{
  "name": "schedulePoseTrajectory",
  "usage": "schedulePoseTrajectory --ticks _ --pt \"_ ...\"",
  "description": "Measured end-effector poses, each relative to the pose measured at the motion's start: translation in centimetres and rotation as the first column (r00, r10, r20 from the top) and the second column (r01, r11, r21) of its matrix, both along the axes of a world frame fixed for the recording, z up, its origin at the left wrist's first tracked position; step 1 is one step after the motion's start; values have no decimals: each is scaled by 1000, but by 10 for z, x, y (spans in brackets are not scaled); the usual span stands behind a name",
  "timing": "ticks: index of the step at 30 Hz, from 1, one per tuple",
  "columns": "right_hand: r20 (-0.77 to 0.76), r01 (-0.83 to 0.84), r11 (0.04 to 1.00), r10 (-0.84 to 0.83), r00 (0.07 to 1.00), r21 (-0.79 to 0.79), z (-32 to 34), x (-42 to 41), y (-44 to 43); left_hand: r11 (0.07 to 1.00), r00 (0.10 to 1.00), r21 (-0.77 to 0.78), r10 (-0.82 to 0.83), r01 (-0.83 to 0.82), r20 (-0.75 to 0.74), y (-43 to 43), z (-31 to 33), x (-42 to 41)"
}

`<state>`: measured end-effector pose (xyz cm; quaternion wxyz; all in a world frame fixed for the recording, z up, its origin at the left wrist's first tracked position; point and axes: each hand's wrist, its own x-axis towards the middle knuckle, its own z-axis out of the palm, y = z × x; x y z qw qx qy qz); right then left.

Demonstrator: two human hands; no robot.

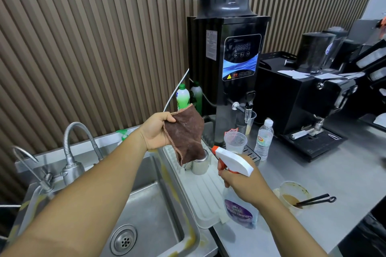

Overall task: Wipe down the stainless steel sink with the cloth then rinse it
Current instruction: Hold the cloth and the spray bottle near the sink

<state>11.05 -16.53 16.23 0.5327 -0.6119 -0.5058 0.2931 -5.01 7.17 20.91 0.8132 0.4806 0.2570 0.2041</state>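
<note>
My left hand pinches a brown cloth by its upper corner and holds it up above the right rim of the stainless steel sink. The cloth hangs down in front of a steel cup. My right hand grips the neck of a glass cleaner spray bottle, with a finger on the orange trigger. Its white nozzle points left toward the cloth. The sink basin shows brownish-yellow stains along its rim and a round drain at the bottom. Two taps rise at the back left.
A white drainer tray lies right of the sink with a steel cup on it. Behind stand a black water boiler, green soap bottles, a plastic cup and a water bottle. A dirty cup with tongs sits at right.
</note>
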Motion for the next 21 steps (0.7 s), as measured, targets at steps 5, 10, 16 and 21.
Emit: schedulePoseTrajectory --ticks 5,10,16,21 --pt "-87 144 986 -137 987 84 5 5 0 1000 1000 8 -15 15 -5 0 -3 1" --pt "-68 169 982 -164 984 87 4 12 -1 1000 1000 -8 -15 15 -9 -4 -3 6" --pt "-77 136 987 -129 989 87 2 13 -4 1000 1000 -15 -24 24 3 -7 -2 12" --pt "-115 177 981 -167 979 83 -4 17 -13 999 999 -5 -45 45 20 -14 -4 22"
